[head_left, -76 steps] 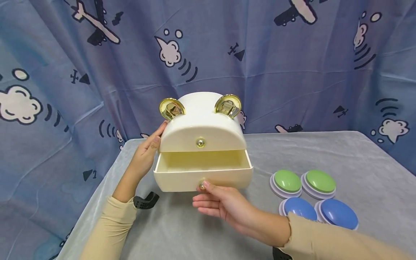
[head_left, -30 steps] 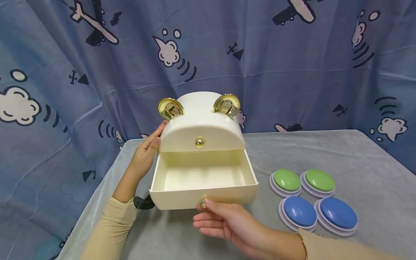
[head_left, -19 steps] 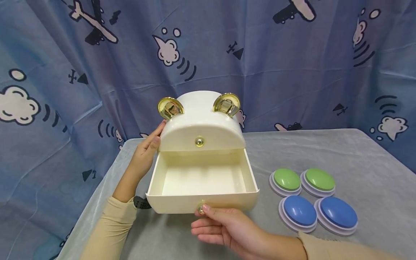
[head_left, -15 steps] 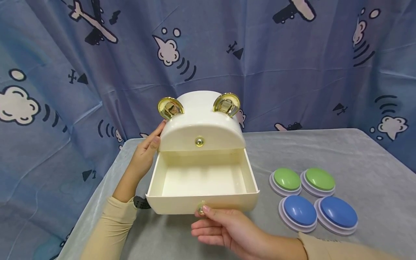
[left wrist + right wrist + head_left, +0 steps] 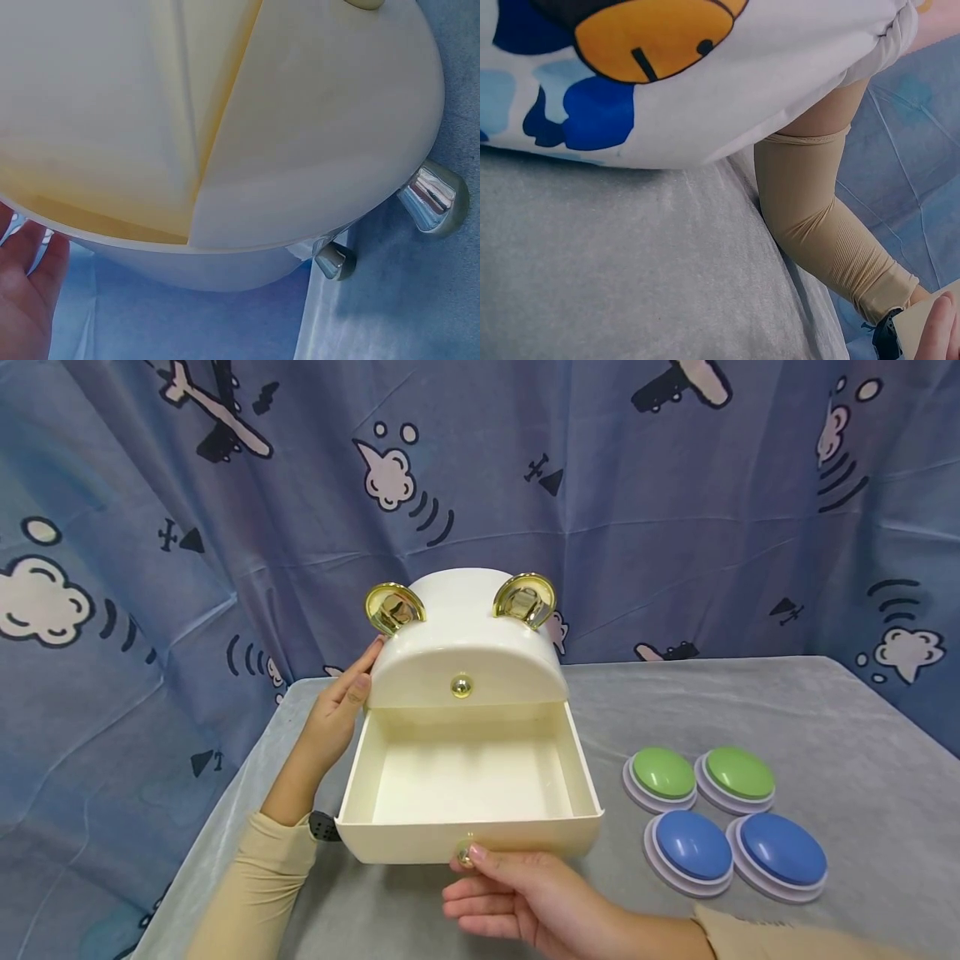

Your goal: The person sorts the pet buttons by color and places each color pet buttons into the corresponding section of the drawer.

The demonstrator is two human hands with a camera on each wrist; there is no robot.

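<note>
A white drawer box [image 5: 465,643] with two gold ears [image 5: 525,600] stands on the table in the head view. Its lower drawer [image 5: 468,842] is pulled far out, and the inside looks bare. My left hand [image 5: 333,714] rests along the box's left side with fingers extended. With thumb and forefinger, my right hand [image 5: 540,889] pinches the gold drawer knob [image 5: 465,857]; its other fingers are spread below. The drawer's interior [image 5: 90,120] and the upper front panel [image 5: 322,135] fill much of the left wrist view.
Two green push buttons [image 5: 663,773] and two blue push buttons [image 5: 693,845] stand to the right on the grey cloth-covered table [image 5: 847,735]. Behind hangs a blue patterned curtain [image 5: 480,468]. The right wrist view mostly shows a patterned shirt [image 5: 705,120] and a beige sleeve [image 5: 802,195].
My right hand has pulled the lower drawer outward, toward the person, a long way at first and only slightly in the last half second. My left hand has stayed on the box.
</note>
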